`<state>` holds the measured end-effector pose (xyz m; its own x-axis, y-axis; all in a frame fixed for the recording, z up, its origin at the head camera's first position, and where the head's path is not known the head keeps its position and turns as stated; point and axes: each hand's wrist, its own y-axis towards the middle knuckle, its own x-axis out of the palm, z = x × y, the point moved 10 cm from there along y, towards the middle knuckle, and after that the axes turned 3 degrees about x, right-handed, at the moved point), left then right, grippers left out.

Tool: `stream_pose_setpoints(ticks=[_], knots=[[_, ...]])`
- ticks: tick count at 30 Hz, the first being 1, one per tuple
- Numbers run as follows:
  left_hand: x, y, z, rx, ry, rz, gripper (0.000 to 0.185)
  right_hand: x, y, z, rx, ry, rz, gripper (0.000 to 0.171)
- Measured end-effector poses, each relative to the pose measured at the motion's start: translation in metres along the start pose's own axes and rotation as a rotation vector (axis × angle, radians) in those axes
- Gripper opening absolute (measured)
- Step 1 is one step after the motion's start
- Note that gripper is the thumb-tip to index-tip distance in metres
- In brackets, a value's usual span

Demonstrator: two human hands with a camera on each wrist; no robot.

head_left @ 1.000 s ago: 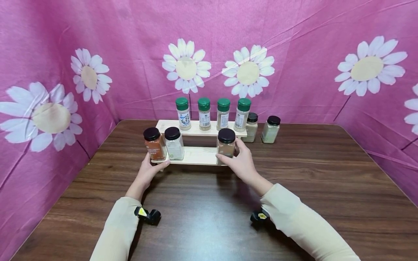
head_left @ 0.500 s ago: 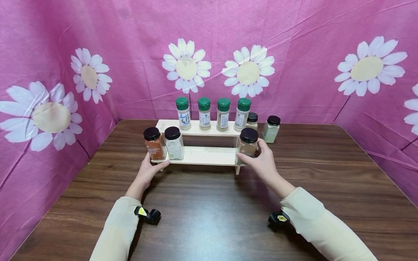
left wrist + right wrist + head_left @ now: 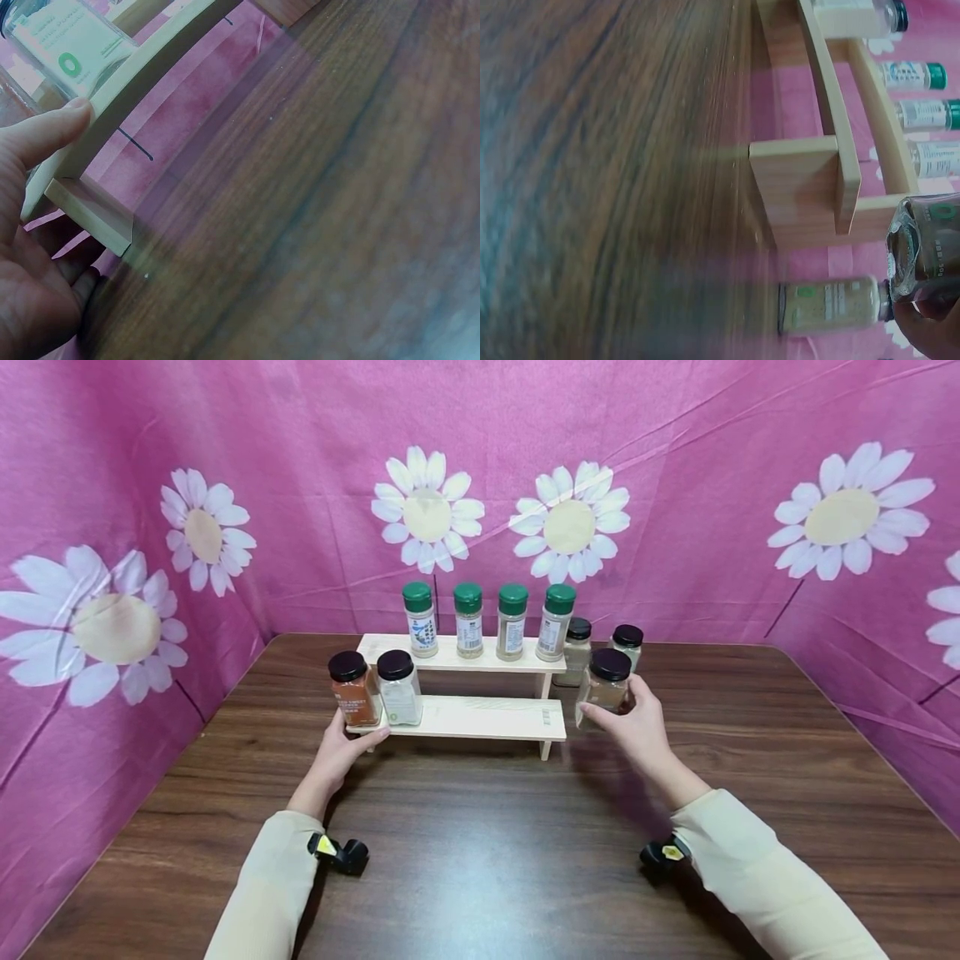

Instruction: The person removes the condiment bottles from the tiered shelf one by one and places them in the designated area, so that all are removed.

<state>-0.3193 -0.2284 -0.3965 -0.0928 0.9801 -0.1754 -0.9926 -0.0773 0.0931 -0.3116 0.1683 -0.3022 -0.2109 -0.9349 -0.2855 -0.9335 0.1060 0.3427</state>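
My right hand [image 3: 637,727] grips a black-capped glass jar of brown spice [image 3: 605,689], held just right of the two-tier wooden rack [image 3: 480,717]; the right wrist view shows this jar [image 3: 926,244] at its right edge. My left hand [image 3: 341,752] holds the rack's lower left corner, thumb [image 3: 52,135] along its front edge. An orange spice jar [image 3: 352,690] and a white spice jar [image 3: 398,688] stand on the lower shelf's left end. Several green-capped bottles [image 3: 487,621] line the upper shelf.
Two more black-capped jars [image 3: 577,652] [image 3: 628,643] stand on the wooden table [image 3: 480,860] behind the held jar. Pink flowered cloth [image 3: 675,485] walls in the table at the back and both sides.
My right hand has carried the brown spice jar rightward, off the lower shelf to a spot beside the rack's right end. My left hand has stayed on the rack.
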Motion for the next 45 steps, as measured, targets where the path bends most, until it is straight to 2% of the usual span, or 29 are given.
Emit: stream_pose_setpoints(ticks=[6, 17, 23, 32, 39, 45], knots=[[0.001, 0.001, 0.002, 0.002, -0.003, -0.002, 0.074, -0.013, 0.004, -0.001, 0.005, 0.008, 0.031, 0.043], [0.001, 0.0, 0.002, 0.0, 0.0, -0.001, 0.074, -0.038, 0.018, 0.028, 0.009, -0.009, 0.082, 0.039], [0.0, 0.0, 0.001, -0.003, 0.014, 0.001, 0.074, -0.049, 0.024, 0.037, 0.004, 0.032, 0.095, 0.037], [0.0, 0.0, 0.0, -0.005, 0.012, 0.004, 0.074, -0.065, 0.038, 0.047, 0.002, 0.019, 0.101, 0.039], [-0.001, 0.0, 0.0, -0.009, 0.016, 0.003, 0.074, -0.073, 0.048, 0.059, 0.036, 0.034, 0.087, 0.038], [-0.001, 0.001, -0.001, -0.011, 0.019, 0.005, 0.074, -0.079, 0.056, 0.067, 0.04, -0.025, 0.078, 0.035]])
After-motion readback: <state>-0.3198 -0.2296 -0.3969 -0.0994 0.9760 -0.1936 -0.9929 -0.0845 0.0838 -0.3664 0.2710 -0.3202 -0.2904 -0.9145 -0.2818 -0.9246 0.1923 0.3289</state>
